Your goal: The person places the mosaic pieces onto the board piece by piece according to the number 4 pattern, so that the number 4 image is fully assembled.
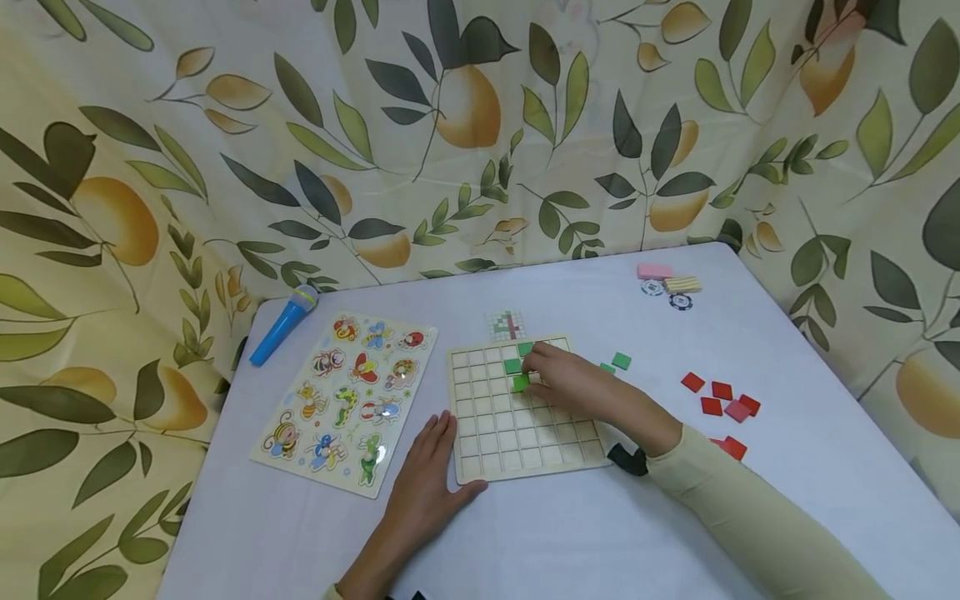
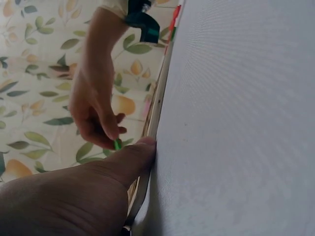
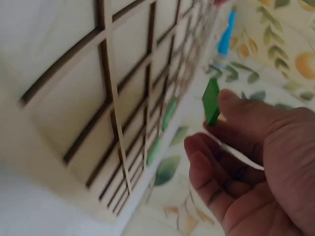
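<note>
A wooden grid board [image 1: 517,452] lies on the table. My left hand [image 1: 426,468] rests along its left edge, fingers extended, thumb at the near corner. Above the grid, my right hand [image 1: 568,379] pinches a green square tile [image 3: 211,102] between thumb and finger; in the right wrist view the tile is apart from the board. Two other green tiles [image 1: 512,366] sit in cells near the board's far side. Beyond the far edge lies a small pattern card [image 1: 507,326] with green and dark red squares.
Loose green tiles [image 1: 621,361] lie right of the board, with several red tiles [image 1: 722,390] farther right. An insect puzzle board [image 1: 347,400] and a blue toy microphone [image 1: 283,325] are at left. A pink block [image 1: 655,271], sticks [image 1: 683,285] and round chips [image 1: 681,302] lie far right.
</note>
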{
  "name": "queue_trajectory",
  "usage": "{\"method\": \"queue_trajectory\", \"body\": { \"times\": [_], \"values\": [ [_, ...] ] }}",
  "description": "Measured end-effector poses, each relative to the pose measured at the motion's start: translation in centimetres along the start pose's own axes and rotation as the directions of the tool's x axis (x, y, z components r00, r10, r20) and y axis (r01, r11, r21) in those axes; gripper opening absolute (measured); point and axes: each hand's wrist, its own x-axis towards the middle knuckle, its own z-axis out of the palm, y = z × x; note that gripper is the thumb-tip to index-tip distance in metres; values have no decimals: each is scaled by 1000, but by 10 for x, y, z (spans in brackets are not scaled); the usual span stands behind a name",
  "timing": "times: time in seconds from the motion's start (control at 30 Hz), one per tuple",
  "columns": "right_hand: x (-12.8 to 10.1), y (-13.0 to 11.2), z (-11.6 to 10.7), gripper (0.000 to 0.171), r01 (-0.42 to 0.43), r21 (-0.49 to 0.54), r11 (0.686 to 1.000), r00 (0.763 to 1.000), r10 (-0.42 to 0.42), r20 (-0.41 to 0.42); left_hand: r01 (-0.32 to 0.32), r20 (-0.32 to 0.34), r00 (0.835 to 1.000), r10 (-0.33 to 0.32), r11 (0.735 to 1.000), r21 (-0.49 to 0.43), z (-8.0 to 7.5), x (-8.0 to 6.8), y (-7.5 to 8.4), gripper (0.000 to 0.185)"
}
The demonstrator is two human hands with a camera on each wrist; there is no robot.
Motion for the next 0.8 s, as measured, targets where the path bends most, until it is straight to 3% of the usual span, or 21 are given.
{"method": "queue_trajectory", "body": {
  "times": [0.2, 0.5, 0.8],
  "values": [
    [18, -4, 12, 14, 8, -24, 1000, 999, -7, 46, -2, 16, 1000, 2, 1000, -13, 2, 1, 0, 107],
    [38, -15, 22, 19, 78, -169, 982, 995, -67, 71, 0, 17, 1000, -1, 1000, 2, 1, 1, -2, 107],
    [47, -13, 25, 13, 82, -176, 981, 995, -70, 69, -15, 13, 1000, 15, 1000, 24, -1, 1, -1, 106]
  ]
}}
